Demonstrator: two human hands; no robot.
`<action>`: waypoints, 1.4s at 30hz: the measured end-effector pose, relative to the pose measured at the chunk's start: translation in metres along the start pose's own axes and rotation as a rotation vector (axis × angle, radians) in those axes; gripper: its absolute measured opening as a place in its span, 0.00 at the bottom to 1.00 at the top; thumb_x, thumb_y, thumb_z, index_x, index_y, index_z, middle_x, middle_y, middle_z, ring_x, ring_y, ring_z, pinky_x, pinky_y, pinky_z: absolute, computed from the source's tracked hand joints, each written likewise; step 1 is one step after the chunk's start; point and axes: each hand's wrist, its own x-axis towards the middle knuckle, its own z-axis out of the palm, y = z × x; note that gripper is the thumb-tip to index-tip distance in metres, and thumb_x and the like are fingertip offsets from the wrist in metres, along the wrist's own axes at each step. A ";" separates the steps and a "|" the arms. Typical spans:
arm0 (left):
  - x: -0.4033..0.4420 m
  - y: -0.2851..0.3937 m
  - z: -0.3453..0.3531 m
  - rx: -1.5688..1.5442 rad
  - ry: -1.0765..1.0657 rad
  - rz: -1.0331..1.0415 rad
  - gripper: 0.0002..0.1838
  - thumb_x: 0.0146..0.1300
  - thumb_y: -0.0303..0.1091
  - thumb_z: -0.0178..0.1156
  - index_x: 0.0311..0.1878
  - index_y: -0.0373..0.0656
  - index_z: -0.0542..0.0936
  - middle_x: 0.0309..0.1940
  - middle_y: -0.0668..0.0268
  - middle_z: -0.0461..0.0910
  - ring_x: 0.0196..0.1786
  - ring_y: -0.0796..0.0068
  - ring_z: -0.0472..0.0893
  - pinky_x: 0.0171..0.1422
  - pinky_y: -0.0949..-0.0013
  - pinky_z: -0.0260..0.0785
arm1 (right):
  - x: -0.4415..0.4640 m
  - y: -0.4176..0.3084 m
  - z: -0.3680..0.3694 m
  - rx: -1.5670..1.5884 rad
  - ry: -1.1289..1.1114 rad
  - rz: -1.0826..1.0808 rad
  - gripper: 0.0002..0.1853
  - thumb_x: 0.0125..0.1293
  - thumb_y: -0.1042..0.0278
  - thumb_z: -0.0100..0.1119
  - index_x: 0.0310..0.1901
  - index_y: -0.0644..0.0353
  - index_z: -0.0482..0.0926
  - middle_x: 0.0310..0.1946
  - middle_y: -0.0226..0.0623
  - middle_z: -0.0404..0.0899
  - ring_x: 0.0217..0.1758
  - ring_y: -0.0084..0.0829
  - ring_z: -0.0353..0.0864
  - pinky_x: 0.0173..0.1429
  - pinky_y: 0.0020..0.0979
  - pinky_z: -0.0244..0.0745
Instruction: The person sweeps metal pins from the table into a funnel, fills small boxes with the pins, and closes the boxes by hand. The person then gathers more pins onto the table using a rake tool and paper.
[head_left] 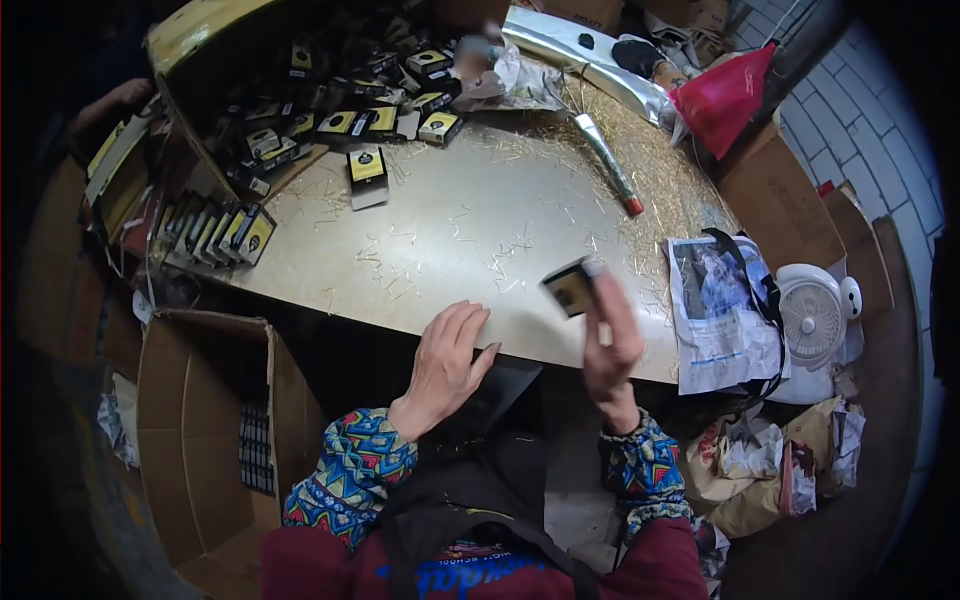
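Handling 1 small box (pixel 570 292) looks the current step: the right hand (pixel 612 345) has its fingers clamped on it above the counter (pixel 450 205), near the near edge, where the left hand (pixel 449 360) rests, thumb apart. Any release calls for steadying first.

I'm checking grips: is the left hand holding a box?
No, the left hand shows nothing in it; the right hand holds the box.
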 end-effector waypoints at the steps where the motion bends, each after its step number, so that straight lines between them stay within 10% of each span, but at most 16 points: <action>1: 0.003 -0.001 -0.001 -0.005 0.002 -0.003 0.25 0.61 0.32 0.69 0.59 0.34 0.75 0.56 0.51 0.77 0.62 0.49 0.75 0.66 0.54 0.68 | 0.008 0.001 -0.003 0.040 0.108 0.041 0.25 0.62 0.90 0.56 0.62 0.65 0.78 0.61 0.53 0.78 0.62 0.48 0.81 0.64 0.38 0.78; 5: 0.006 -0.006 0.005 -0.109 -0.023 -0.085 0.25 0.63 0.32 0.69 0.61 0.34 0.75 0.56 0.51 0.78 0.61 0.51 0.77 0.66 0.57 0.70 | -0.008 0.018 0.011 0.139 -0.182 0.138 0.26 0.65 0.87 0.57 0.66 0.65 0.75 0.63 0.49 0.78 0.63 0.42 0.82 0.63 0.35 0.79; 7: 0.014 -0.001 0.003 -0.380 -0.033 -0.227 0.25 0.66 0.31 0.67 0.64 0.33 0.74 0.57 0.54 0.79 0.60 0.59 0.79 0.66 0.61 0.71 | -0.012 -0.004 0.014 0.471 -0.245 0.412 0.38 0.70 0.82 0.59 0.79 0.61 0.54 0.68 0.49 0.73 0.60 0.33 0.83 0.55 0.31 0.83; 11: 0.027 -0.006 -0.002 -1.125 -0.119 -0.562 0.24 0.70 0.32 0.65 0.66 0.32 0.74 0.55 0.59 0.82 0.54 0.72 0.82 0.59 0.69 0.75 | -0.012 -0.023 0.027 0.716 -0.265 0.480 0.39 0.71 0.79 0.60 0.79 0.59 0.52 0.71 0.49 0.70 0.62 0.36 0.81 0.59 0.32 0.81; 16: 0.030 -0.070 -0.076 -0.600 0.101 -0.508 0.21 0.70 0.31 0.64 0.63 0.30 0.76 0.52 0.61 0.83 0.52 0.76 0.82 0.57 0.72 0.75 | 0.011 0.068 -0.001 -0.206 -0.382 -0.013 0.20 0.74 0.66 0.55 0.65 0.63 0.74 0.67 0.59 0.68 0.72 0.58 0.66 0.75 0.49 0.62; 20: 0.026 -0.151 -0.149 -0.429 0.280 -0.561 0.23 0.70 0.32 0.64 0.63 0.29 0.75 0.53 0.59 0.83 0.53 0.76 0.81 0.57 0.71 0.74 | 0.036 0.171 -0.027 -0.468 -0.242 0.066 0.17 0.74 0.64 0.50 0.55 0.69 0.74 0.53 0.61 0.72 0.59 0.61 0.69 0.70 0.51 0.63; 22: 0.026 -0.151 -0.165 -0.425 0.316 -0.579 0.25 0.70 0.32 0.66 0.65 0.28 0.74 0.54 0.59 0.82 0.55 0.76 0.80 0.60 0.73 0.72 | 0.035 0.179 -0.016 -0.724 -0.278 0.103 0.20 0.75 0.67 0.52 0.63 0.68 0.73 0.66 0.61 0.68 0.67 0.58 0.67 0.72 0.46 0.62; 31: 0.019 -0.052 -0.073 -1.054 -0.089 -0.617 0.23 0.71 0.30 0.63 0.66 0.32 0.72 0.56 0.61 0.80 0.55 0.77 0.80 0.57 0.70 0.76 | 0.025 -0.039 0.074 0.639 -0.387 0.344 0.25 0.64 0.74 0.71 0.63 0.67 0.78 0.54 0.45 0.86 0.55 0.30 0.86 0.59 0.31 0.81; 35: 0.016 -0.006 -0.053 -0.132 -0.016 -0.168 0.37 0.48 0.27 0.73 0.63 0.36 0.68 0.46 0.51 0.73 0.51 0.45 0.76 0.55 0.57 0.73 | 0.018 -0.063 0.070 0.571 -0.389 0.423 0.19 0.64 0.73 0.71 0.55 0.70 0.83 0.43 0.42 0.88 0.44 0.25 0.87 0.50 0.26 0.83; 42: 0.004 -0.006 -0.052 -0.062 -0.035 -0.052 0.33 0.42 0.25 0.72 0.55 0.37 0.71 0.42 0.53 0.73 0.45 0.49 0.76 0.48 0.54 0.71 | 0.007 -0.052 0.048 0.948 -0.530 0.818 0.13 0.72 0.68 0.64 0.50 0.71 0.84 0.38 0.34 0.87 0.41 0.19 0.84 0.47 0.23 0.81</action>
